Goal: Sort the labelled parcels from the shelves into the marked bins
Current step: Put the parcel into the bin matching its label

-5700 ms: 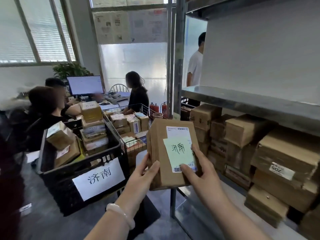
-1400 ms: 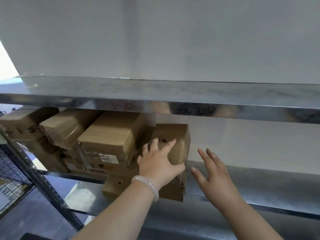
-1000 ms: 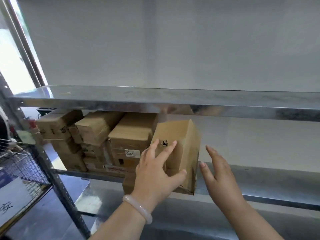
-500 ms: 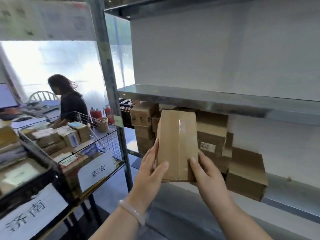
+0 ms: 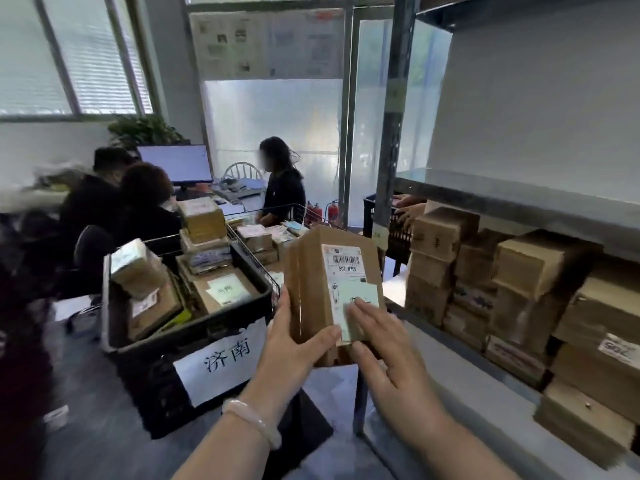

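Mid-frame, a brown cardboard parcel (image 5: 311,271) is clasped by the left grip (image 5: 294,355) and touched by the flat, released right grip (image 5: 391,362).

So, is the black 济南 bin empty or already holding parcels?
Holding parcels: several cardboard boxes fill the black bin up to its rim, one showing a pale green note.
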Tool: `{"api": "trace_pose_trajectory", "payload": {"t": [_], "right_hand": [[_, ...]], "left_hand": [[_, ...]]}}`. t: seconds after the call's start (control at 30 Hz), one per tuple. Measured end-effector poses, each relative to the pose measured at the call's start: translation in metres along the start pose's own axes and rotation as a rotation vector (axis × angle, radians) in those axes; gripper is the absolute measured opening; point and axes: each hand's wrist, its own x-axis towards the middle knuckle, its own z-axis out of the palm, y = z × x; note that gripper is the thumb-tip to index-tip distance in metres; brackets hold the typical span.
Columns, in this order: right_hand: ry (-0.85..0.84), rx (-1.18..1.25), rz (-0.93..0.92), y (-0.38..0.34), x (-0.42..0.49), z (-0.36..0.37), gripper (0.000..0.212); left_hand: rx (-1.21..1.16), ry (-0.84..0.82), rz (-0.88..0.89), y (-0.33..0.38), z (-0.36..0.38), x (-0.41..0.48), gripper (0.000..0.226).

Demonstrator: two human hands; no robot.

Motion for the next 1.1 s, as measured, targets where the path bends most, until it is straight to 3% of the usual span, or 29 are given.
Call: {"api": "trace_pose_trajectory", "payload": {"t": [0.1, 0.27, 0.37, 0.53, 0.7, 0.87, 1.1], "right_hand": [[0.023, 0.185, 0.092, 0.011, 0.029, 0.01, 0.05], [-0.123, 0.477, 0.214, 0.03, 0.076, 0.034, 0.054], [-0.163, 0.472, 0.173, 0.048, 0.103, 0.05, 0.057], [-0.222, 0.483, 0.171, 0.077, 0.166, 0.058, 0.048], [-0.171, 0.547, 0.198, 0.12, 0.237, 0.053, 0.04], [-0.175, 0.501, 0.199, 0.163, 0.296, 0.049, 0.04], [-0.174, 0.459, 0.249, 0.209, 0.336, 0.061, 0.038]], "left_hand": [[-0.18, 0.057, -0.036, -0.007, -0.024, 0.007, 0.124], [-0.271, 0.123, -0.055, -0.017, -0.047, 0.037, 0.11], [-0.168, 0.214, -0.077, -0.023, -0.053, 0.067, 0.094], [-0.162, 0.242, -0.084, -0.028, -0.058, 0.131, 0.095], [-0.259, 0.307, -0.154, -0.026, -0.056, 0.204, 0.065], [-0.297, 0.371, -0.217, -0.022, -0.051, 0.283, 0.083], [-0.218, 0.354, -0.44, -0.048, -0.047, 0.367, 0.074]]}}
